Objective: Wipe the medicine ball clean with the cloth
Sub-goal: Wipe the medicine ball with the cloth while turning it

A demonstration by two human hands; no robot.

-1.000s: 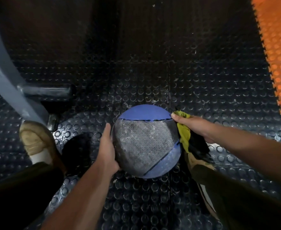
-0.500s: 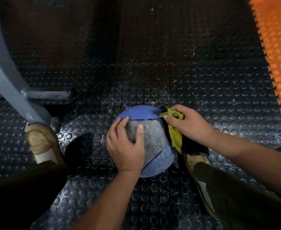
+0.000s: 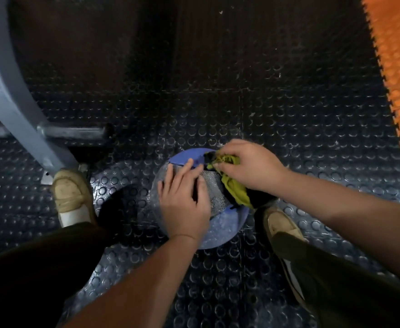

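Note:
A blue and grey medicine ball [image 3: 220,227] sits on the black studded floor between my feet. My left hand [image 3: 184,200] lies flat on top of the ball, fingers straight, covering most of the grey panel. My right hand [image 3: 248,166] grips a yellow-green and black cloth [image 3: 234,188] and holds it against the ball's upper right side, near the blue band at the far edge. The cloth's loose end hangs down the right side of the ball.
A grey metal machine frame [image 3: 12,102] and its floor bar [image 3: 73,132] stand at the left, beside my left shoe [image 3: 70,192]. My right shoe [image 3: 281,224] is just right of the ball. Orange matting [image 3: 397,74] edges the far right.
My left hand moved from the ball's left side onto its top. My right hand carried the cloth from the right side up toward the ball's far top edge.

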